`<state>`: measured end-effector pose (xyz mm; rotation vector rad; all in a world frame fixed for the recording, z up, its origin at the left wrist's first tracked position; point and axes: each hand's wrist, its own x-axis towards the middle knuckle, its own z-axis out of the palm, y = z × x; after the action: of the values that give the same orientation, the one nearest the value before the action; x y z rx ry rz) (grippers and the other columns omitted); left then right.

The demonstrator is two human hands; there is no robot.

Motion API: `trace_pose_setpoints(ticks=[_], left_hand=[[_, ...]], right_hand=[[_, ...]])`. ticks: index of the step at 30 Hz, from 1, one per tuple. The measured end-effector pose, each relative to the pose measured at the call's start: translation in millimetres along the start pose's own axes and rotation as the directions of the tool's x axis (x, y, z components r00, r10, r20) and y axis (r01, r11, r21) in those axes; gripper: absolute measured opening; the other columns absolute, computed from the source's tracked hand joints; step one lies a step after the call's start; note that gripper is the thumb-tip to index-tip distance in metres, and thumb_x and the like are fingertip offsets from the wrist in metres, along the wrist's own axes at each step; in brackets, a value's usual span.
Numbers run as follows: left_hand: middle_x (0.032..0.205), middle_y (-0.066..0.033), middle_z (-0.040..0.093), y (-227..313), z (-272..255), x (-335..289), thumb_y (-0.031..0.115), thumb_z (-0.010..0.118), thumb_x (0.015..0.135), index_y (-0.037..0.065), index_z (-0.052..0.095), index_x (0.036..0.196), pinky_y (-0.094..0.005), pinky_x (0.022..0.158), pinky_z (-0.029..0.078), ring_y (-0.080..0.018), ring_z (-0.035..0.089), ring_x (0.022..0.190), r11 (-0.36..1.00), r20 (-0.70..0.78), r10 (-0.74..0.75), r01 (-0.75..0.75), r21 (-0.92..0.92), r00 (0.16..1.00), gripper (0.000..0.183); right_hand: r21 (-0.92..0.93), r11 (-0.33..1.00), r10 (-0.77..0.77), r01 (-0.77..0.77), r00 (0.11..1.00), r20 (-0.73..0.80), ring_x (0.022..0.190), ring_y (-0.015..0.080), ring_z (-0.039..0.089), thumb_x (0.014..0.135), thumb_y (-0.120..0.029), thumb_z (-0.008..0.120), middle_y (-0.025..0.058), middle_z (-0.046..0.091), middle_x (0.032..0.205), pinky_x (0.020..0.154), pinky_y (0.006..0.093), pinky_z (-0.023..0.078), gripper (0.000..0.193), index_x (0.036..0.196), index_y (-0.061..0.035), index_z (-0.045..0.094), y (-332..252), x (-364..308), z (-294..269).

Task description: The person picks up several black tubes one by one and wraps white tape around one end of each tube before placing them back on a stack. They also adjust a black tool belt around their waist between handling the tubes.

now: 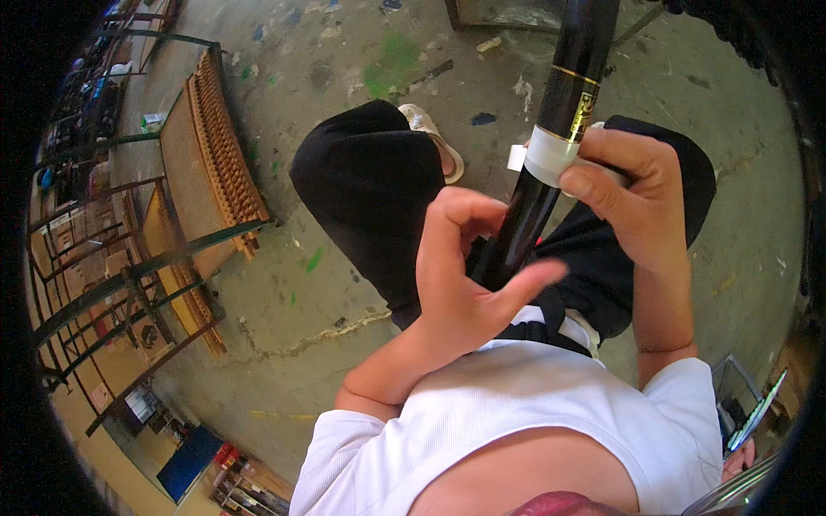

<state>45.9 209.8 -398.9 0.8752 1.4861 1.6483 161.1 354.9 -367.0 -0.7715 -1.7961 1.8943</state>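
Note:
A glossy black rod [527,215] with gold trim slants down from the top edge between my knees. A white tape-like band [551,155] encircles it below the gold marking. My right hand [632,181] pinches the band from the right, with the thumb in front and the fingers partly hidden. A short white piece [516,157] sticks out on the band's left. Lower down, my left hand [469,258] curves loosely beside the rod, its fingers bent and its thumb spread away. The rod's lower end is hidden behind this hand.
My black-trousered legs [370,198] are bent apart on the stained concrete floor [327,77]. At the left stands a dark metal rack [129,275] with a ridged brown board [219,146]. A blue panel [191,464] is at lower left. Part of a metal frame [508,15] shows at the top.

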Motion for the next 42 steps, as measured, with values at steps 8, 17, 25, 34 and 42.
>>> trace_pose_setpoints(ticks=[8, 17, 25, 34, 42], left_hand=[[0.100, -0.0149, 0.060, 10.9, -2.7, -4.9, 0.045, 0.057, 0.090, -0.004, 0.044, 0.118, -0.0289, 0.070, 0.052, -0.0188, 0.062, 0.080, 0.924, 0.196, -0.246, 0.291, -0.248, 0.949, 0.058], [0.096, -0.0226, 0.063, 9.1, -12.0, 3.6, 0.047, 0.056, 0.091, -0.005, 0.046, 0.117, -0.0328, 0.064, 0.055, -0.0244, 0.066, 0.073, 0.787, 0.356, -0.338, 0.469, -0.402, 0.872, 0.059], [0.094, -0.0180, 0.063, -1.5, -17.6, 3.9, 0.042, 0.062, 0.088, -0.004, 0.047, 0.117, -0.0314, 0.059, 0.053, -0.0225, 0.065, 0.069, 0.832, 0.320, -0.276, 0.392, -0.392, 0.906, 0.056], [0.087, -0.0167, 0.061, 15.5, -11.0, 8.7, 0.042, 0.068, 0.084, -0.004, 0.048, 0.116, -0.0293, 0.055, 0.051, -0.0211, 0.062, 0.064, 0.795, 0.286, -0.246, 0.362, -0.487, 0.926, 0.060], [0.094, -0.0162, 0.063, -22.1, -6.1, -7.0, 0.030, 0.073, 0.082, -0.001, 0.044, 0.119, -0.0277, 0.060, 0.051, -0.0193, 0.062, 0.069, 0.998, -0.034, 0.068, -0.068, -0.015, 0.997, 0.057]], right_hand=[[0.259, 0.966, -0.039, -0.010, 0.983, 0.182, 0.080, 0.0068, 0.060, 0.086, -0.008, 0.065, 0.0047, 0.069, 0.090, 0.068, 0.0211, 0.049, 0.023, 0.105, 0.0053, 0.067, 16.1, 9.5, -9.3], [0.183, 0.982, -0.081, 0.053, 0.985, 0.150, 0.085, 0.0084, 0.062, 0.083, -0.009, 0.070, 0.0069, 0.070, 0.094, 0.074, 0.0220, 0.049, 0.026, 0.106, 0.0046, 0.067, 15.6, 14.5, -3.9], [0.220, 0.975, -0.051, 0.017, 0.987, 0.149, 0.083, 0.0070, 0.061, 0.084, -0.004, 0.067, 0.0058, 0.069, 0.093, 0.072, 0.0210, 0.049, 0.027, 0.109, 0.0044, 0.066, 15.1, 10.2, -3.9], [0.212, 0.976, 0.016, -0.041, 0.993, 0.121, 0.069, 0.0017, 0.054, 0.084, -0.010, 0.070, 0.0004, 0.065, 0.079, 0.060, 0.0173, 0.045, 0.027, 0.107, 0.0029, 0.067, 4.9, 2.5, 6.6], [0.079, 0.997, 0.007, -0.011, 0.998, 0.057, 0.077, 0.0048, 0.059, 0.085, -0.009, 0.069, 0.0034, 0.068, 0.086, 0.065, 0.0205, 0.049, 0.024, 0.105, 0.0031, 0.068, 1.3, 2.4, 6.5]])
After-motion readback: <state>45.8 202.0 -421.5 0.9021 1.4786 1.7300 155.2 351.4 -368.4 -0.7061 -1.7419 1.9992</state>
